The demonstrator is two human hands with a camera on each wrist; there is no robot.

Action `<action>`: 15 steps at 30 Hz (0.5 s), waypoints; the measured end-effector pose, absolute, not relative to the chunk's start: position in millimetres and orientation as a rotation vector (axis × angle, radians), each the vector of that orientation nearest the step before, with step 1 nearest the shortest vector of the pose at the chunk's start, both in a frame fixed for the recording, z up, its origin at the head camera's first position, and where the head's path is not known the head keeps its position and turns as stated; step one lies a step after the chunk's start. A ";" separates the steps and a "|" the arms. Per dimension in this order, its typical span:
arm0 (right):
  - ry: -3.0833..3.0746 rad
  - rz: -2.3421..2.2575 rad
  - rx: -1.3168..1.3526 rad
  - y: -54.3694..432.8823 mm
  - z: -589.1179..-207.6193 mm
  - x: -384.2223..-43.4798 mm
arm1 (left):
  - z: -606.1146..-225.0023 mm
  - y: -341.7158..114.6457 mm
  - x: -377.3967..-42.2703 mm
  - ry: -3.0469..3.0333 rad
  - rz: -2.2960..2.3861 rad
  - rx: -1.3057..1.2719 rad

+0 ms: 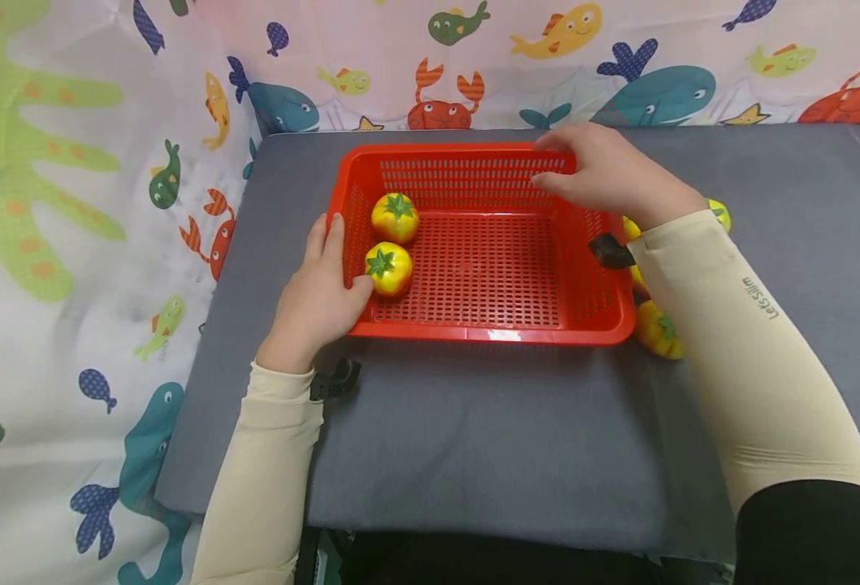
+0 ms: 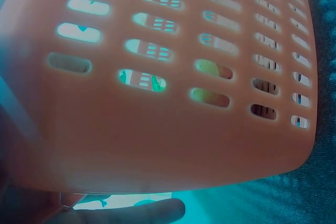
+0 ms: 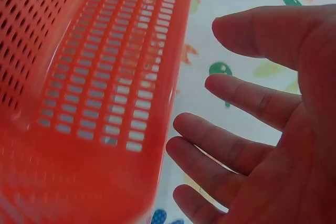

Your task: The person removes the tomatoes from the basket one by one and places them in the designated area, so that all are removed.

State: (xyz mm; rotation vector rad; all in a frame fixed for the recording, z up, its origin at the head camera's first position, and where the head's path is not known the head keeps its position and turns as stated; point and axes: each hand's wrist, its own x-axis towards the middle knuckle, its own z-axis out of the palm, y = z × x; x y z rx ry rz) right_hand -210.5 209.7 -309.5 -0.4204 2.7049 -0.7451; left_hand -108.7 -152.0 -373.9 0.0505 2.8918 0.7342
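Observation:
A red plastic basket [image 1: 473, 333] with slotted walls stands on the grey table. My left hand [image 1: 317, 296] grips its left rim near the front corner, thumb inside and fingers along the outer side. In the left wrist view the basket wall [image 2: 131, 145] fills most of the picture. Two yellow-red toy fruits with green leafy tops, one [image 1: 395, 218] behind the other [image 1: 389, 269], lie in the basket's left end beside my thumb. My right hand [image 1: 598, 171] is over the back right corner; in the right wrist view its spread fingers [image 3: 220, 140] are apart from the rim.
More such fruits [image 1: 659, 329] lie on the table [image 1: 488, 439] just right of the basket, partly hidden by my right forearm. A cloth with sea animals [image 1: 371, 49] hangs behind and to the left of the table.

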 end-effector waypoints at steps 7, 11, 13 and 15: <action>2.665 -0.672 -0.596 178.1 -312.2 -214.5 | -371.9 -153.5 -107.1 2.878 0.752 0.043; 2.621 -0.641 -0.643 162.8 -316.4 -213.5 | -372.0 -152.8 -107.6 2.871 0.756 0.036; 2.608 -0.648 -0.637 157.2 -318.1 -213.1 | -372.7 -152.4 -107.9 2.870 0.757 0.036; 2.599 -0.650 -0.634 152.2 -320.1 -212.6 | -373.7 -152.3 -107.9 2.869 0.754 0.035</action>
